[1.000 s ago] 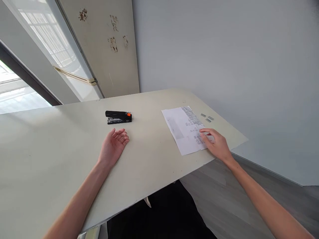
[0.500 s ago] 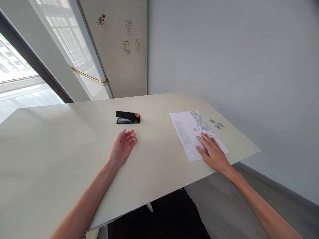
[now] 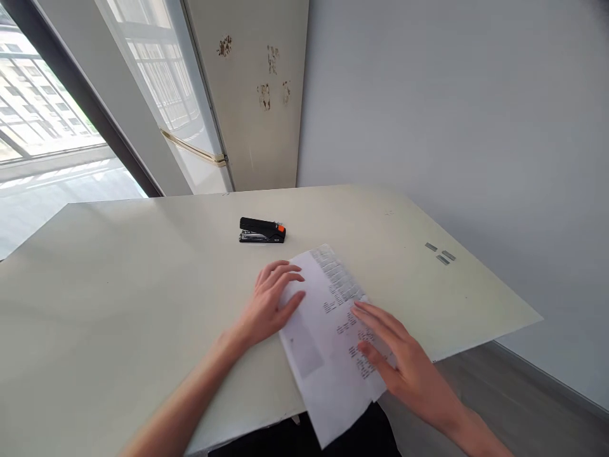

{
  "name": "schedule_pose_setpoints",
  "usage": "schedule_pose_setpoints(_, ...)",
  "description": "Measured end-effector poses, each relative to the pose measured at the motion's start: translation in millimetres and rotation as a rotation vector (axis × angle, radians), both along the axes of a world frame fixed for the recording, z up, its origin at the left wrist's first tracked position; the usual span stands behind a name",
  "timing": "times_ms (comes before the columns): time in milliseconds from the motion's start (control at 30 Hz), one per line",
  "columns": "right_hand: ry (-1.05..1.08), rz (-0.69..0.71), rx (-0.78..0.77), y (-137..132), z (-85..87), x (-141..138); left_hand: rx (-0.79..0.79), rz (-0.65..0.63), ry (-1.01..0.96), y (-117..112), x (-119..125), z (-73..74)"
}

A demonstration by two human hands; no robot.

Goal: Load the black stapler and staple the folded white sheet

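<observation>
A printed sheet of paper [image 3: 328, 336] lies at the near edge of the cream table [image 3: 143, 285], its lower end hanging over the edge. My right hand [image 3: 399, 365] rests flat on the sheet's right side, fingers stretched out. My left hand [image 3: 271, 301] lies with spread fingers on the sheet's upper left edge. A black stapler [image 3: 261, 231] with an orange tip sits on the table just beyond my left hand.
Three small strips of staples [image 3: 440, 252] lie near the table's right side. A grey wall stands behind the table, with a stained beige panel [image 3: 247, 89] and a large window [image 3: 71, 101] at the back left. Wooden floor shows at the lower right.
My right hand has slid the paper from the right side of the table to the near middle. My left hand turned palm down and came onto the sheet's edge.
</observation>
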State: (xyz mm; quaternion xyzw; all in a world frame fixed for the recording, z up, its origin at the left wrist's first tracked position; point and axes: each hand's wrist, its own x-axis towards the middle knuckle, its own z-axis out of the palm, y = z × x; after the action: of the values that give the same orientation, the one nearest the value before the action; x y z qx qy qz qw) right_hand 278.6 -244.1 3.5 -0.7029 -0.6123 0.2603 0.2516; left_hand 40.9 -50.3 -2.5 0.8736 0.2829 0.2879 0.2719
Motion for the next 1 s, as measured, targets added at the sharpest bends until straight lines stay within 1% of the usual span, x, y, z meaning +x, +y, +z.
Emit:
schedule_pose_setpoints(67, 0.134, -0.045, 0.007, 8, 13.2, -3, 0.12, -0.09, 0.151, -2, -1, -3.9)
schedule_pose_setpoints(100, 0.168, -0.056, 0.023, 14, 17.1, -2, 0.157, -0.11, 0.207, -2, -3, -5.8)
schedule_pose_setpoints(167, 0.172, -0.042, 0.055, 27, 19.4, 5, 0.211, -0.12, 0.286, 1, -8, -8.2)
schedule_pose_setpoints(233, 0.146, -0.006, 0.076, 41, 15.9, 12, 0.24, -0.125, 0.342, 7, -17, -8.4)
schedule_pose_setpoints(333, 0.127, 0.025, 0.108, 64, 5.5, 19, 0.256, -0.129, 0.388, 18, -35, -6.8)
schedule_pose_setpoints(500, 0.168, 0.035, 0.214, 114, -12.5, 16, 0.236, -0.095, 0.394, 31, -62, -7.1)
schedule_pose_setpoints(633, 0.247, 0.052, 0.265, 164, -23.8, 1, 0.249, -0.09, 0.378, 32, -69, -9.8)
schedule_pose_setpoints(767, 0.216, 0.08, 0.464, 213, -29.4, -26, 0.298, -0.064, 0.322, 30, -70, -12.0)
schedule_pose_setpoints(867, 0.126, 0.112, 0.539, 242, -25.0, -47, 0.311, -0.068, 0.32, 29, -70, -12.9)
schedule_pose_setpoints(933, 0.026, 0.133, 0.531, 259, -18.7, -58, 0.313, -0.069, 0.325, 28, -70, -13.5)
schedule_pose_setpoints(1000, -0.099, 0.157, 0.488, 273, -12.3, -68, 0.315, -0.068, 0.325, 28, -70, -14.0)
